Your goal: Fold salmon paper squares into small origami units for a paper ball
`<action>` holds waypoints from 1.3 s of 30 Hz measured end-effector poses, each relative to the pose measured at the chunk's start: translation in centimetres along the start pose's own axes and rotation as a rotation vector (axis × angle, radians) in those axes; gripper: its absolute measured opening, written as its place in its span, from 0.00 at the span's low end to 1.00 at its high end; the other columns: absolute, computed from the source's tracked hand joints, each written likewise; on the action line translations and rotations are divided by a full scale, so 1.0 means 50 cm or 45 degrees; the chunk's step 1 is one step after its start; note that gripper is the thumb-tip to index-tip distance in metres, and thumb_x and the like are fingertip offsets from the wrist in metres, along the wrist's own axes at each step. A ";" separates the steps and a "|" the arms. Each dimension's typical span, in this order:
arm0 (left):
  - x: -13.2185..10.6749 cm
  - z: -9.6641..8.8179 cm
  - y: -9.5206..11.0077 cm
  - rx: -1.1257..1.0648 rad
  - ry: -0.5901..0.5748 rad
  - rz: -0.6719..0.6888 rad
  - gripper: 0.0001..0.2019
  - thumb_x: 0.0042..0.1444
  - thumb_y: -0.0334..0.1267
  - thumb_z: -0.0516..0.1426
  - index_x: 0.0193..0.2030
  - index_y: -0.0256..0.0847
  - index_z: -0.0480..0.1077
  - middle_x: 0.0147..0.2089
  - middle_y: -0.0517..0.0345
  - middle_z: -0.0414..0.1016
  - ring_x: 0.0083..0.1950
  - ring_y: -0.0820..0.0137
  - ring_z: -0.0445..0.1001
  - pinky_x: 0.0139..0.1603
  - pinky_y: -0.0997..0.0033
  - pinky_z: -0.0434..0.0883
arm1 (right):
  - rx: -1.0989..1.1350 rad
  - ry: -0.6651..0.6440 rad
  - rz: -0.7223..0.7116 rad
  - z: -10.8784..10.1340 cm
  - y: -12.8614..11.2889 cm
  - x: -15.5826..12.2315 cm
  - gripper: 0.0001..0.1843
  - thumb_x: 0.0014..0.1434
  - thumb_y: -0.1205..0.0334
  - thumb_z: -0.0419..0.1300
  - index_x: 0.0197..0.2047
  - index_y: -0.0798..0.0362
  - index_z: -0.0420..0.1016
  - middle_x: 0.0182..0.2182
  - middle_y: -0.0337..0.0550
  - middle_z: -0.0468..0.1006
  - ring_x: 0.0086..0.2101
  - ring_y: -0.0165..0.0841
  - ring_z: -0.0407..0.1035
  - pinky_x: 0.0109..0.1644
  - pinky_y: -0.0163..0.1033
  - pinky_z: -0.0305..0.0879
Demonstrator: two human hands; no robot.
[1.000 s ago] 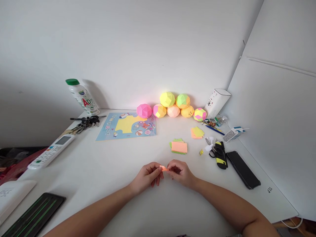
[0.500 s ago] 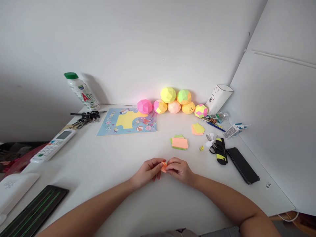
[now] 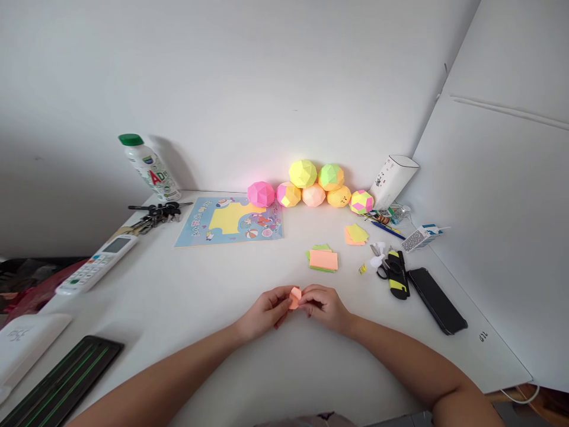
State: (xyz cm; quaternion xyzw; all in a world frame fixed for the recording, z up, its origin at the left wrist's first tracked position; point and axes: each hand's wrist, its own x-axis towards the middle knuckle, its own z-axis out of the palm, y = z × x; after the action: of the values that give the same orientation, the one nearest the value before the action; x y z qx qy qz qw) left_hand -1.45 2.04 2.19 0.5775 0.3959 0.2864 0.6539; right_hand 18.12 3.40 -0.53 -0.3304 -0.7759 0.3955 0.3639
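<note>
A small orange piece of folded paper (image 3: 295,298) is held up between my two hands, just above the white table. My left hand (image 3: 269,311) pinches its left side between thumb and fingers. On its right edge, the fingertips of my right hand (image 3: 325,308) are closed. Beyond the hands lies a small stack of orange and green paper slips (image 3: 323,260). Farther back is a loose pile of yellow and orange slips (image 3: 356,233). Several faceted paper balls, among them a yellow one (image 3: 303,174) and a pink one (image 3: 261,194), rest against the wall.
Left side: a white bottle (image 3: 153,172), keys (image 3: 157,214), a remote control (image 3: 98,264) and a dark phone-like slab (image 3: 62,382). Right side: a yellow-black cutter (image 3: 397,274), scissors (image 3: 382,271), a black phone (image 3: 438,300) and a small carton (image 3: 420,238). A blue sheet (image 3: 191,234) lies at the back.
The orange paper has turned and opened out, so more of its face shows. My right fingers have shifted slightly along its edge; my left hand has barely moved.
</note>
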 end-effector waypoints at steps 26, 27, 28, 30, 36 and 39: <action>0.003 0.005 -0.009 -0.005 0.002 -0.062 0.17 0.57 0.51 0.50 0.41 0.39 0.68 0.35 0.55 0.72 0.27 0.73 0.69 0.24 0.75 0.63 | 0.330 -0.080 0.421 -0.004 -0.015 0.006 0.10 0.56 0.55 0.59 0.33 0.54 0.69 0.27 0.40 0.73 0.24 0.27 0.65 0.27 0.34 0.63; 0.001 0.006 -0.007 0.005 -0.009 -0.058 0.17 0.58 0.51 0.49 0.41 0.39 0.68 0.34 0.56 0.71 0.27 0.73 0.68 0.24 0.75 0.63 | 0.372 -0.086 0.464 -0.004 -0.015 0.007 0.11 0.55 0.54 0.59 0.33 0.54 0.68 0.27 0.39 0.73 0.23 0.27 0.65 0.27 0.34 0.62; 0.000 0.006 -0.006 0.013 -0.021 -0.051 0.17 0.59 0.50 0.48 0.41 0.38 0.68 0.33 0.56 0.70 0.27 0.73 0.68 0.25 0.75 0.63 | 0.411 -0.089 0.497 -0.004 -0.016 0.008 0.12 0.55 0.53 0.60 0.33 0.54 0.67 0.26 0.38 0.73 0.23 0.27 0.65 0.27 0.34 0.62; -0.002 0.007 -0.005 0.033 -0.051 -0.028 0.17 0.59 0.49 0.47 0.43 0.39 0.68 0.32 0.58 0.68 0.27 0.73 0.67 0.26 0.75 0.62 | 0.458 -0.089 0.534 -0.003 -0.017 0.009 0.14 0.54 0.52 0.60 0.32 0.54 0.66 0.25 0.38 0.73 0.23 0.27 0.65 0.28 0.34 0.62; 0.000 0.004 -0.016 0.113 -0.090 0.022 0.16 0.60 0.46 0.48 0.47 0.38 0.66 0.28 0.61 0.64 0.27 0.73 0.65 0.25 0.75 0.59 | 0.487 -0.065 0.569 -0.003 -0.011 0.012 0.14 0.52 0.52 0.62 0.30 0.54 0.66 0.23 0.36 0.69 0.22 0.26 0.63 0.26 0.33 0.60; 0.002 0.001 -0.020 0.037 -0.098 -0.019 0.18 0.60 0.47 0.48 0.51 0.38 0.63 0.31 0.60 0.64 0.26 0.74 0.64 0.25 0.74 0.60 | 0.553 -0.092 0.561 -0.009 -0.008 0.015 0.12 0.54 0.54 0.60 0.32 0.54 0.65 0.28 0.38 0.71 0.23 0.25 0.64 0.28 0.34 0.62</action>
State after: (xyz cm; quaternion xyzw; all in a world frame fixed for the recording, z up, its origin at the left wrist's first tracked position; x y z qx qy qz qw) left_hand -1.46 1.93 1.18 0.5948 0.3788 0.2532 0.6623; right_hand 18.02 4.00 0.26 -0.3910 -0.5953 0.6330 0.3035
